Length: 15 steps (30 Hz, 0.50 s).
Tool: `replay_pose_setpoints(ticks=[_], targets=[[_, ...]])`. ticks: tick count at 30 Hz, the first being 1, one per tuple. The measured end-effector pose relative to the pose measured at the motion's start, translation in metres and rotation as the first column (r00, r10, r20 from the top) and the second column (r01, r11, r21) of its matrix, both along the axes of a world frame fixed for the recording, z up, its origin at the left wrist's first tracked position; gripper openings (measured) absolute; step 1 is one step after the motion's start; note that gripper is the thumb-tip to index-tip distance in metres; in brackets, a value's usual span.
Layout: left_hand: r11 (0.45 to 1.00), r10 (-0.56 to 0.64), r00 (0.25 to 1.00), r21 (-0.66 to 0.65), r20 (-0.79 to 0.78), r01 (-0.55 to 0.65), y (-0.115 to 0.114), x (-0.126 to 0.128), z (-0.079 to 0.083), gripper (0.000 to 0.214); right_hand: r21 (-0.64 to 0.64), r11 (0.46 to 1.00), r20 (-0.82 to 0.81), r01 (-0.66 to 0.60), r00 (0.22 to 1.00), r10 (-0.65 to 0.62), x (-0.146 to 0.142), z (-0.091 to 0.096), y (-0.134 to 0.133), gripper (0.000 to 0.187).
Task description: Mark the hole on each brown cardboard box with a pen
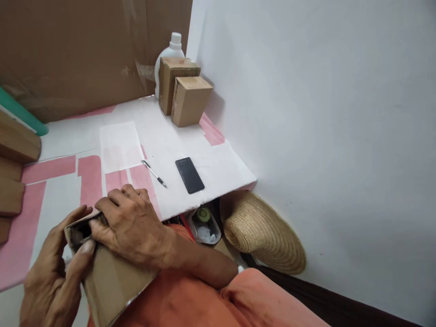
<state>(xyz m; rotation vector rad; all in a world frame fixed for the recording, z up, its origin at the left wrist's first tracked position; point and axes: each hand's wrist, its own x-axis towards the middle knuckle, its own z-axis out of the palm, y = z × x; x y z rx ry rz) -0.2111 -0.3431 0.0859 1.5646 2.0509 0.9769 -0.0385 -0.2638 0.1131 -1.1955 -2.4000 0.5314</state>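
We grip the cardboard box at the near edge of the worktop, left hand cupping its open end, right hand clasped over the top. It seems light, stiff yet crushable; its corners look like the best hold.

Both hands are low at the bench's near edge, touching. The left hand is cupped, its thumb pressing in against the right hand. That one is clamped over from above, knuckles bent, bare forearm angling back rightward.
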Motion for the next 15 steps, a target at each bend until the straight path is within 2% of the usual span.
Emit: replay_pose_setpoints(ticks=[3, 6, 8, 10, 12, 13, 15], targets=[[0.999, 0.033, 0.996, -0.022, 0.079, -0.032, 0.002, 0.01, 0.003, 0.06, -0.003, 1.0, -0.039, -0.001, 0.999, 0.001, 0.0, -0.003, 0.002, 0.032], [1.0, 0.025, 0.985, -0.012, 0.172, -0.023, 0.006, 0.023, 0.01, 0.057, 0.006, 0.999, -0.267, 0.035, 0.963, -0.032, 0.009, -0.01, 0.003, 0.031], [0.999, 0.024, 0.982, -0.037, 0.185, -0.017, 0.009, 0.027, 0.014, 0.056, 0.008, 0.995, -0.48, 0.102, 0.873, -0.085, 0.022, -0.019, 0.004, 0.028], [0.998, 0.036, 0.98, -0.06, 0.198, -0.024, 0.012, 0.025, 0.016, 0.055, -0.008, 0.976, -0.612, 0.22, 0.77, -0.178, 0.04, -0.032, 0.007, 0.025], [0.997, 0.058, 0.971, -0.061, 0.231, -0.045, 0.014, 0.02, 0.016, 0.053, -0.062, 0.946, -0.628, 0.319, 0.724, -0.285, 0.06, -0.052, 0.011, 0.024], [0.996, 0.074, 0.967, -0.059, 0.245, -0.061, 0.015, 0.018, 0.016, 0.052, -0.104, 0.935, -0.595, 0.338, 0.732, -0.331, 0.07, -0.063, 0.013, 0.024], [0.993, 0.114, 0.961, -0.065, 0.25, -0.1, 0.016, 0.014, 0.015, 0.05, -0.208, 0.915, -0.432, 0.345, 0.807, -0.403, 0.089, -0.089, 0.016, 0.024]])
